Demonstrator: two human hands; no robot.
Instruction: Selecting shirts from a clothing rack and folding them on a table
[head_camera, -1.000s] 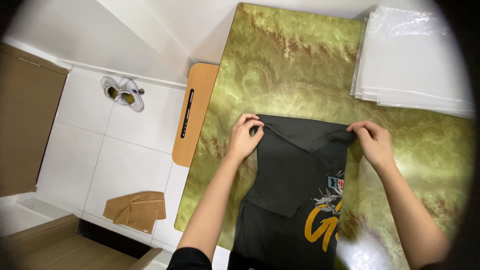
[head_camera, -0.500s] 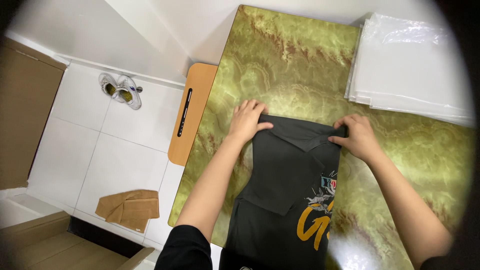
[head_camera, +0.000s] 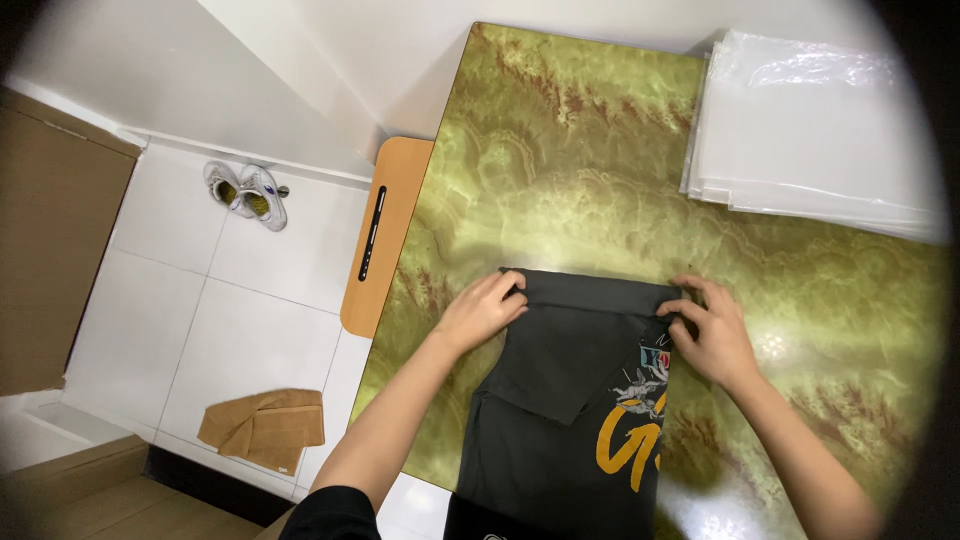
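A dark grey T-shirt (head_camera: 570, 400) of soft, matte cloth lies on a glossy green-and-brown marbled table (head_camera: 580, 160), its far end folded into a straight edge and an orange and white print showing near its right side. The left hand (head_camera: 480, 312) presses on the fold's left corner, fingers curled over the cloth edge; the right hand (head_camera: 712, 335) rests on the right corner, fingers bent on the fabric. Whether either hand pinches the cloth or only presses it, I cannot tell.

A stack of clear, smooth plastic bags (head_camera: 810, 130) sits at the table's far right corner, well apart from the shirt, with bare tabletop between them. The table's left edge runs close to the left hand; beside it stands a rounded wooden board (head_camera: 385, 235) with a dark slot. Below, on white floor tiles, lie 2 pale shoes (head_camera: 245, 195) and a folded tan cloth (head_camera: 265, 428).
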